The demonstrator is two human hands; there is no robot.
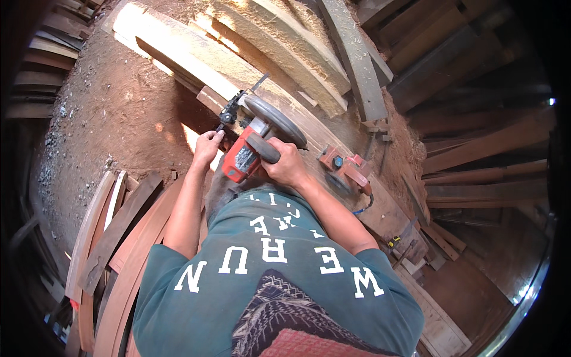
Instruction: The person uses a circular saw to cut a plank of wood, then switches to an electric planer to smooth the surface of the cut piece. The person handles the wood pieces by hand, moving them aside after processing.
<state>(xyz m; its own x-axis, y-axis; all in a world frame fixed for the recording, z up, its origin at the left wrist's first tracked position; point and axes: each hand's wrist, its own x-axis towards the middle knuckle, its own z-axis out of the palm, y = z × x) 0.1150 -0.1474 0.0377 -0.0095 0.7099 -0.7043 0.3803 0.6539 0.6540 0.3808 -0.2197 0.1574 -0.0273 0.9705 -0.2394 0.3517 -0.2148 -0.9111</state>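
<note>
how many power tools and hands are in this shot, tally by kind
Red circular saw with a round blade guard, gripped by both hands: 1
Smaller red power tool with a blue cord, lying on the wooden plank: 1
Left hand and right hand: 2
Total: 4

Hard daylight falls from above onto the pale planks (178, 41) at the top, bleaching them to glare. A sunlit patch lies on the red dirt floor (119, 113) just below those planks. Timber right of the planks sits in deep shade. Fisheye bending curves the edges; corners go black, perhaps slightly soft.
</note>
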